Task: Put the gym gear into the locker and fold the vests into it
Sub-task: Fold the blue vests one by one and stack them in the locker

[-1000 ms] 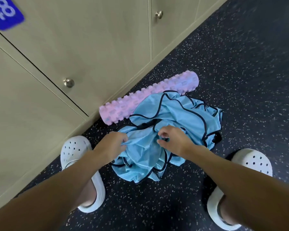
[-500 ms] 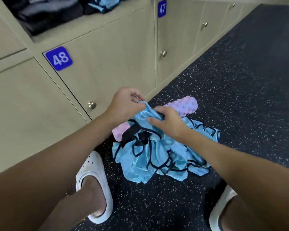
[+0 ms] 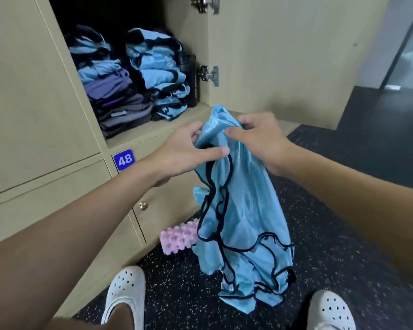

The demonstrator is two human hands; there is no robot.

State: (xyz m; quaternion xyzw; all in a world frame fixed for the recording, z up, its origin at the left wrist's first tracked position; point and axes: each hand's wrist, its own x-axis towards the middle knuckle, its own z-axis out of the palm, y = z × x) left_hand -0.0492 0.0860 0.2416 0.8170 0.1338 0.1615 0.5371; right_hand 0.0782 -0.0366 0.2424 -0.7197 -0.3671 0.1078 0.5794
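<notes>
Open locker (image 3: 150, 131), folded vests (image 3: 160, 75) inside

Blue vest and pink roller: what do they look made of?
The blue vest: thin, slightly shiny synthetic fabric, probably polyester; it drapes limply with a sheen, dark binding at edges. The pink roller: likely moulded foam, matte, with raised knobs.

Pink foam roller (image 3: 178, 239), 6 o'clock: right end hidden behind the hanging blue vest (image 3: 239, 210). Can't tell if that's one vest or several. Left hand (image 3: 184, 153) fingertips and right hand (image 3: 260, 139) palm are buried in the fabric they pinch. Left clog (image 3: 125, 291) and right clog (image 3: 329, 310) are cut by the bottom edge. Locker (image 3: 153, 129) interior at 11 o'clock is too dark to read. Dark cylinder (image 3: 190, 79) is half hidden by the folded stack, identity unclear. Top hinge (image 3: 206, 3) is clipped at 12. Background at 2 o'clock is blurred.
</notes>
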